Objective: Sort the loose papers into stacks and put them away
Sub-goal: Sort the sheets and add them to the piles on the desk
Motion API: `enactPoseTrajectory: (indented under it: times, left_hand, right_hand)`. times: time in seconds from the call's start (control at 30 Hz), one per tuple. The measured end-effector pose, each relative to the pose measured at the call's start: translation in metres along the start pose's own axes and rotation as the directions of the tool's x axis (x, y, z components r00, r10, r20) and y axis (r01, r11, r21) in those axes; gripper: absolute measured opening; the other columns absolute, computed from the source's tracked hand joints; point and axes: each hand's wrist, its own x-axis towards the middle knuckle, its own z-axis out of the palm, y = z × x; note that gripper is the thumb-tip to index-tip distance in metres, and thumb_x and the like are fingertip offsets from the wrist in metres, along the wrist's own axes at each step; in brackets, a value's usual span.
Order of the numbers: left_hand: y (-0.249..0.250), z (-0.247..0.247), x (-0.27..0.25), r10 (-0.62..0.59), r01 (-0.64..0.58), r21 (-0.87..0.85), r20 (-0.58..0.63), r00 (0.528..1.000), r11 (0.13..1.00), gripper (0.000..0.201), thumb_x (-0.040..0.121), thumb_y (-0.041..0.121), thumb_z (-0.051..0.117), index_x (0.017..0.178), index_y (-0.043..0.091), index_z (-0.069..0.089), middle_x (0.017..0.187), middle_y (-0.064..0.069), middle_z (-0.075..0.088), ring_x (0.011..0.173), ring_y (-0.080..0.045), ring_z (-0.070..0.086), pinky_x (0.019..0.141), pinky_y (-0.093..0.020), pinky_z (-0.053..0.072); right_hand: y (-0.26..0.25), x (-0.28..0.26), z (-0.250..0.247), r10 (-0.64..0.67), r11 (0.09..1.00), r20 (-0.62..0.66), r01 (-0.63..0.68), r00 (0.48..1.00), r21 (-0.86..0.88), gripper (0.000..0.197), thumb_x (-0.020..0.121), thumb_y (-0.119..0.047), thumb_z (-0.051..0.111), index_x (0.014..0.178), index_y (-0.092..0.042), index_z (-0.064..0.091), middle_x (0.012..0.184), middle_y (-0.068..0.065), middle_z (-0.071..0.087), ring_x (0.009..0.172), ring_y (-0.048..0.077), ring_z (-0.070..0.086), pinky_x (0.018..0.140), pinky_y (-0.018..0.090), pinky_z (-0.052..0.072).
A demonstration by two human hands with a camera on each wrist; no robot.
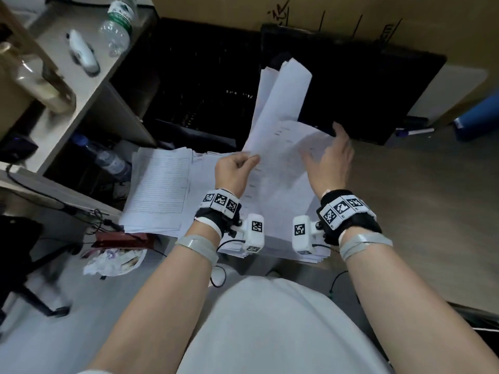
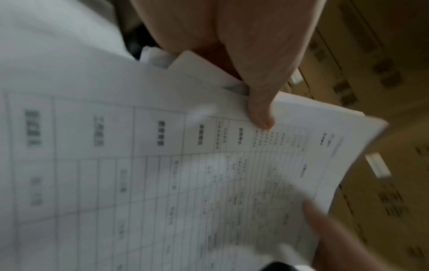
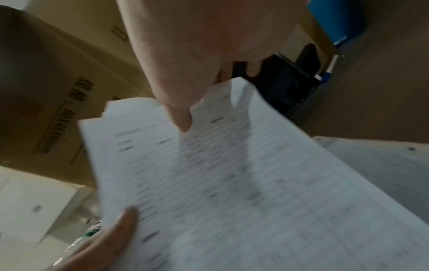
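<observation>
A person's left hand point(image 1: 234, 168) pinches a raised sheaf of papers point(image 1: 280, 109) by its lower edge, fingers point(image 2: 260, 117) clamped on the top form, above the stacks point(image 1: 159, 190) spread on the surface. The right hand point(image 1: 330, 160) rests against the sheaf with fingers apart and mostly straight, though blur makes its contact hard to read. Held at one edge only, the loose sheets could fan out and slide, perhaps toward the black bin point(image 1: 364, 85) behind.
</observation>
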Motion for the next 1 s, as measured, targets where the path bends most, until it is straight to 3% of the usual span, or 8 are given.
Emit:
enactPoseTrajectory:
  times: [0.13, 0.2, 0.3, 0.4, 0.57, 0.7, 0.87, 1.0]
  left_hand:
    - [-0.002, -0.033, -0.003, -0.185, 0.149, -0.230, -0.144, 0.972, 0.962, 0.034, 0.089, 0.011, 0.072, 0.093, -0.021, 0.061, 0.050, 0.019, 0.054, 0.049, 0.007, 0.048, 0.056, -0.010, 0.040]
    - [-0.003, -0.051, -0.005, -0.203, 0.155, -0.228, -0.204, 0.958, 0.961, 0.038, 0.090, 0.011, 0.072, 0.091, -0.024, 0.058, 0.047, 0.019, 0.051, 0.045, 0.007, 0.046, 0.050, -0.007, 0.037]
    - [-0.012, -0.080, -0.010, -0.229, 0.179, -0.193, -0.278, 0.933, 0.965, 0.033, 0.092, 0.009, 0.068, 0.061, 0.004, 0.060, 0.040, 0.020, 0.045, 0.041, 0.006, 0.041, 0.047, -0.005, 0.031]
    - [-0.032, -0.113, -0.008, -0.187, 0.178, -0.059, -0.375, 0.908, 0.982, 0.032, 0.094, 0.013, 0.066, 0.063, 0.003, 0.062, 0.050, 0.020, 0.050, 0.048, 0.007, 0.045, 0.053, -0.010, 0.037]
    - [-0.057, -0.164, -0.002, -0.126, 0.185, 0.066, -0.515, 0.848, 0.981, 0.024, 0.095, 0.007, 0.057, 0.113, 0.007, 0.073, 0.104, 0.003, 0.069, 0.095, -0.006, 0.062, 0.085, -0.007, 0.045]
    - [-0.073, -0.214, 0.005, 0.013, 0.150, 0.256, -0.542, 0.840, 0.955, 0.033, 0.093, -0.001, 0.052, 0.114, 0.015, 0.073, 0.114, 0.004, 0.070, 0.107, -0.008, 0.062, 0.101, -0.020, 0.046]
    - [-0.092, -0.265, 0.023, 0.141, 0.116, 0.464, -0.483, 0.864, 0.878, 0.036, 0.096, -0.001, 0.048, 0.115, 0.018, 0.072, 0.126, 0.010, 0.065, 0.113, -0.002, 0.058, 0.099, -0.002, 0.033]
    - [-0.115, -0.289, 0.040, 0.090, 0.125, 0.446, -0.430, 0.898, 0.886, 0.044, 0.092, -0.008, 0.045, 0.118, 0.016, 0.071, 0.129, 0.002, 0.065, 0.121, -0.013, 0.059, 0.108, -0.019, 0.039]
  right_hand:
    - [0.007, -0.011, 0.025, 0.383, 0.896, 0.200, -0.415, 0.902, 0.155, 0.099, 0.082, -0.059, 0.066, 0.155, -0.013, 0.018, 0.156, 0.011, 0.032, 0.141, 0.027, 0.036, 0.113, 0.035, 0.029]
    - [0.002, -0.019, 0.042, 0.426, 0.798, 0.453, -0.561, 0.783, 0.221, 0.075, 0.086, -0.062, 0.063, 0.140, -0.013, 0.044, 0.134, 0.006, 0.057, 0.117, 0.023, 0.056, 0.098, 0.029, 0.041]
    - [-0.006, -0.031, 0.069, 0.266, 0.856, 0.570, -0.462, 0.778, 0.231, 0.028, 0.090, -0.042, 0.065, 0.088, -0.015, 0.071, 0.091, -0.004, 0.072, 0.090, 0.022, 0.069, 0.079, 0.030, 0.053]
    - [-0.017, -0.040, 0.100, 0.179, 0.872, 0.661, -0.428, 0.729, 0.236, 0.008, 0.090, -0.025, 0.068, 0.090, -0.020, 0.073, 0.097, -0.003, 0.074, 0.093, 0.019, 0.071, 0.089, 0.036, 0.057]
    - [-0.030, -0.044, 0.157, 0.205, 0.946, 0.689, -0.321, 0.695, 0.042, 0.033, 0.084, -0.034, 0.062, 0.065, -0.007, 0.059, 0.062, 0.001, 0.058, 0.065, 0.020, 0.054, 0.065, 0.029, 0.046]
    - [-0.048, -0.055, 0.202, 0.284, 0.949, 0.659, -0.302, 0.697, -0.090, 0.031, 0.083, -0.030, 0.058, 0.061, -0.011, 0.049, 0.058, 0.011, 0.045, 0.058, 0.022, 0.043, 0.059, 0.030, 0.037]
    - [-0.074, -0.074, 0.260, 0.372, 0.923, 0.633, -0.344, 0.678, -0.174, 0.028, 0.082, -0.025, 0.053, 0.064, -0.003, 0.051, 0.070, 0.026, 0.061, 0.059, 0.034, 0.052, 0.064, 0.040, 0.052]
    - [-0.095, -0.084, 0.306, 0.409, 0.909, 0.642, -0.356, 0.649, -0.219, 0.035, 0.090, -0.019, 0.051, 0.059, -0.014, 0.036, 0.061, 0.012, 0.051, 0.065, 0.034, 0.045, 0.062, 0.034, 0.038]
